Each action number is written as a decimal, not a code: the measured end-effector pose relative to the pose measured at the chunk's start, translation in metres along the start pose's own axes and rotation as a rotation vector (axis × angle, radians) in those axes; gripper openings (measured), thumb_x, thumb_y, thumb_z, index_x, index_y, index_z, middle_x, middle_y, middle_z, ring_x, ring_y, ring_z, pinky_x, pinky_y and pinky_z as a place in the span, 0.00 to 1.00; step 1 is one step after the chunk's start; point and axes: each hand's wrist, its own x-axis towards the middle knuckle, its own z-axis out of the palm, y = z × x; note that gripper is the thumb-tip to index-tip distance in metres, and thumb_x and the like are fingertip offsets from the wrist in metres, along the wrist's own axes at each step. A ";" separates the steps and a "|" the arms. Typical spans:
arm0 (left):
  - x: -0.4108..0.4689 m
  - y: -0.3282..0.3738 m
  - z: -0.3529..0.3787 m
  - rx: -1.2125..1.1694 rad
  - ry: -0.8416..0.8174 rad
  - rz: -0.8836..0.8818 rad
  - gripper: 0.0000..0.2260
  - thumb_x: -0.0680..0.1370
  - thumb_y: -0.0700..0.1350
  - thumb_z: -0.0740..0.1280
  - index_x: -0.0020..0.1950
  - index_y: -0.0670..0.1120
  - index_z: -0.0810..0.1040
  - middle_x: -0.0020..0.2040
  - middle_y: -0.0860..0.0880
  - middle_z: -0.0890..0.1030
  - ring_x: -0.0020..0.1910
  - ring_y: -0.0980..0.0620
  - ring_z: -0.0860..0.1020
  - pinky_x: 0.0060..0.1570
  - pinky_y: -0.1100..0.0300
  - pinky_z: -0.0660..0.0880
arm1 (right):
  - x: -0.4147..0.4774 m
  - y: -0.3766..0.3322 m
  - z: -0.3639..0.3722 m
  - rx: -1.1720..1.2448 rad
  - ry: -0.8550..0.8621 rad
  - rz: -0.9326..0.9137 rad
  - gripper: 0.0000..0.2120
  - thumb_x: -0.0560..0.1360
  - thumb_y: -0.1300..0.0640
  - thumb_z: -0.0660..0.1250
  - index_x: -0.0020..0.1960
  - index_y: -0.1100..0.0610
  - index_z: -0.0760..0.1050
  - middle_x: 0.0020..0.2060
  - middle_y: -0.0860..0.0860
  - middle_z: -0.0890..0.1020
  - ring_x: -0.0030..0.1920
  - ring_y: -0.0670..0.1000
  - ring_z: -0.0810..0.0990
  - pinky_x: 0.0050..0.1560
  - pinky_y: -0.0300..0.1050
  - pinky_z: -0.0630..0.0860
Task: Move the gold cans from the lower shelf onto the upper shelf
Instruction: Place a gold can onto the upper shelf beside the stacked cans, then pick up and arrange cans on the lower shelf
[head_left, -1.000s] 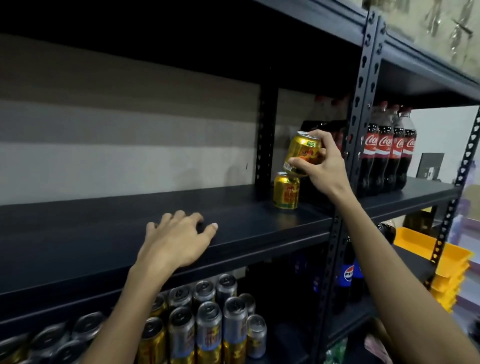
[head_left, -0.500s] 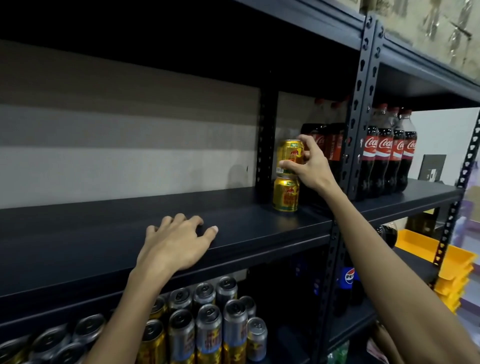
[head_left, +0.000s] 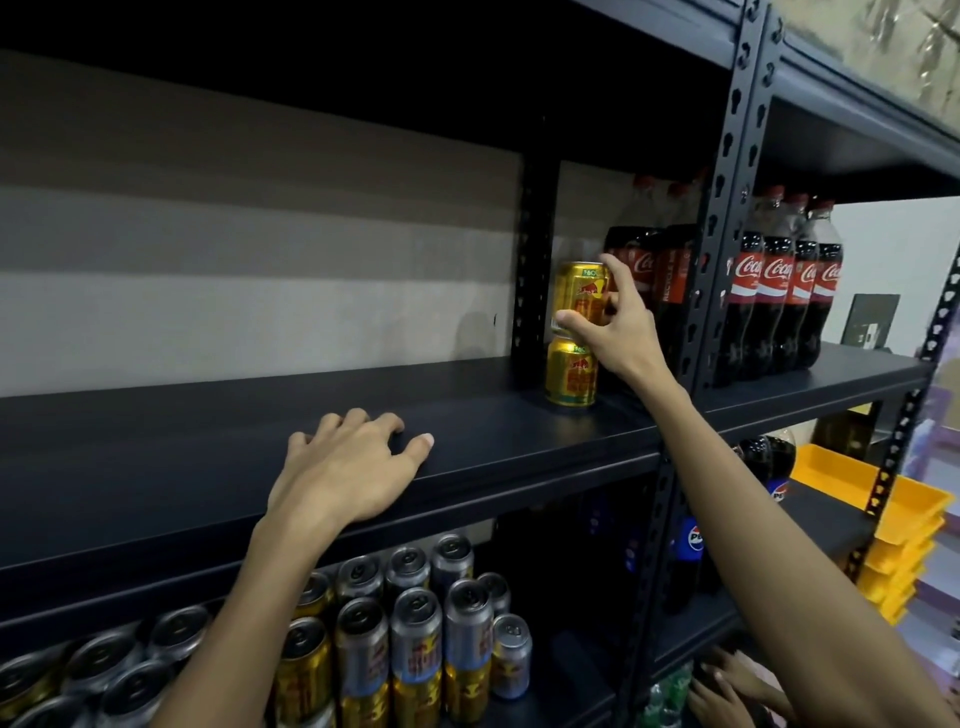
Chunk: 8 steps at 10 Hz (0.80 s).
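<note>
- On upper shelf (head_left: 208, 441), far right: my right hand (head_left: 618, 332) pinches top gold can (head_left: 579, 296) atop base can (head_left: 570, 374).
- Left hand (head_left: 337, 478) lies loose on its front edge.
- I'd square rims before releasing.

2 gold cans (head_left: 579, 291) on upper shelf (head_left: 208, 441), 2 hands (head_left: 343, 478)

The right hand (head_left: 618, 338) hides part of the top gold can (head_left: 579, 291), and lower-shelf cans (head_left: 415, 644) are cropped below.
</note>
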 end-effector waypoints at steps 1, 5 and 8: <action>-0.001 -0.001 0.000 0.003 -0.004 -0.001 0.27 0.80 0.68 0.46 0.74 0.58 0.65 0.74 0.50 0.67 0.72 0.47 0.64 0.68 0.44 0.60 | -0.002 0.001 0.001 0.000 -0.007 0.004 0.42 0.74 0.54 0.78 0.80 0.49 0.57 0.55 0.40 0.75 0.50 0.31 0.74 0.48 0.26 0.68; -0.001 0.001 0.001 -0.040 0.046 -0.008 0.26 0.80 0.67 0.48 0.72 0.57 0.68 0.71 0.50 0.70 0.70 0.47 0.66 0.66 0.45 0.62 | -0.018 0.000 0.013 0.016 0.057 0.024 0.49 0.76 0.52 0.75 0.83 0.44 0.44 0.72 0.47 0.71 0.65 0.41 0.73 0.68 0.39 0.69; -0.031 0.012 0.029 0.095 0.681 0.085 0.17 0.82 0.55 0.56 0.54 0.48 0.80 0.46 0.48 0.83 0.42 0.45 0.80 0.39 0.53 0.68 | -0.098 0.003 0.029 0.023 0.237 0.069 0.40 0.77 0.54 0.73 0.82 0.49 0.56 0.75 0.50 0.67 0.72 0.46 0.68 0.71 0.37 0.66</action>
